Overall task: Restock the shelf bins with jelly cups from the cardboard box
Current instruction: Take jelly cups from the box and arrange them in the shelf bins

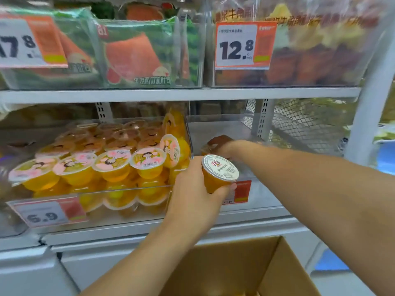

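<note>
My left hand (192, 189) grips an orange jelly cup (218, 174) with a white lid, held in front of the right clear shelf bin (224, 124). My right hand (222, 147) reaches into that bin, closed on another jelly cup (205, 149) low at the bin's left side; most of this cup is hidden by the hand. The left clear bin (128, 189) beside it is packed with several yellow jelly cups (111, 163) with pink lids. The open cardboard box (235, 268) sits below my arms; its contents are hardly visible.
The upper shelf (171, 94) carries clear bins of packaged bread and pastries with price tags 12.8 (237, 48) and 17.8. A 5.9 tag (47, 214) hangs on the left bin. A white upright post (363, 124) and wire mesh (310, 122) stand at right.
</note>
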